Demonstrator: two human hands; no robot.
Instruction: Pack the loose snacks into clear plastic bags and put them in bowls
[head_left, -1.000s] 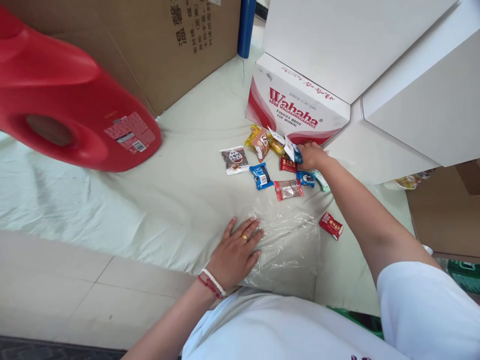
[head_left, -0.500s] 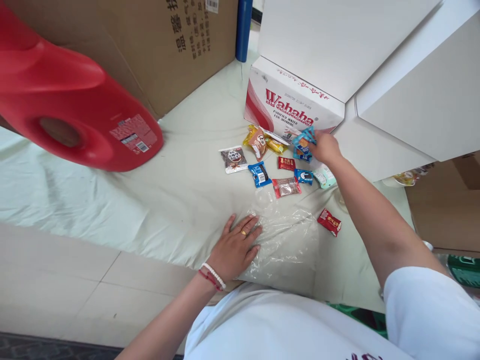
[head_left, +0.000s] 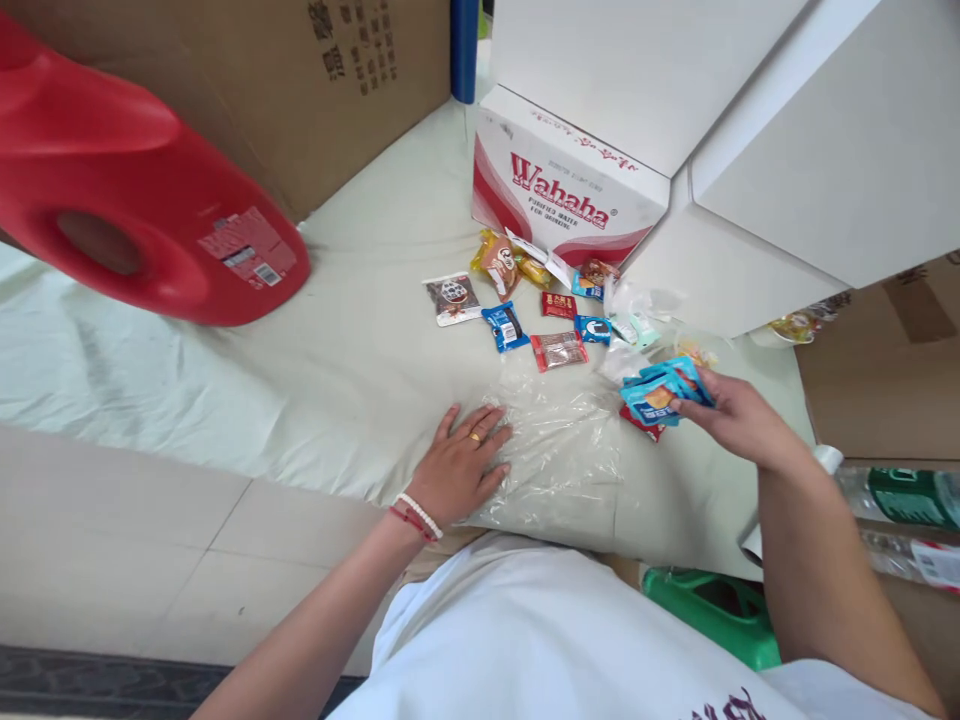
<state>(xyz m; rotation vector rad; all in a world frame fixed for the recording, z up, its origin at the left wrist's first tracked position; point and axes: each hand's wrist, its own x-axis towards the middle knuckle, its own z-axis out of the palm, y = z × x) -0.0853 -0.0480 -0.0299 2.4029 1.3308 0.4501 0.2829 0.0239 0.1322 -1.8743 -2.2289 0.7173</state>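
Observation:
My right hand (head_left: 739, 418) grips a light-blue snack packet (head_left: 660, 390) just above the right edge of a clear plastic bag (head_left: 559, 450). That bag lies flat on a pale cloth (head_left: 337, 340). My left hand (head_left: 461, 465) rests palm down on the bag's left edge, fingers spread, a ring on one finger. Several small snack packets lie past the bag: a blue one (head_left: 504, 326), a dark red one (head_left: 559, 350), a clear one with brown filling (head_left: 451, 297) and a yellow one (head_left: 499, 264). A red packet (head_left: 639, 424) shows partly under the held one.
A red and white Wahaha box (head_left: 562, 195) stands behind the snacks, with white boxes (head_left: 810, 160) to its right. A big red jug (head_left: 127, 200) lies at the left by a brown carton (head_left: 300, 90). Plastic bottles (head_left: 892, 500) and a green object (head_left: 712, 600) sit near my right arm.
My right hand picked up the light-blue packet by the Wahaha box and drew it back toward me, to the bag's right edge. My left hand stayed on the bag.

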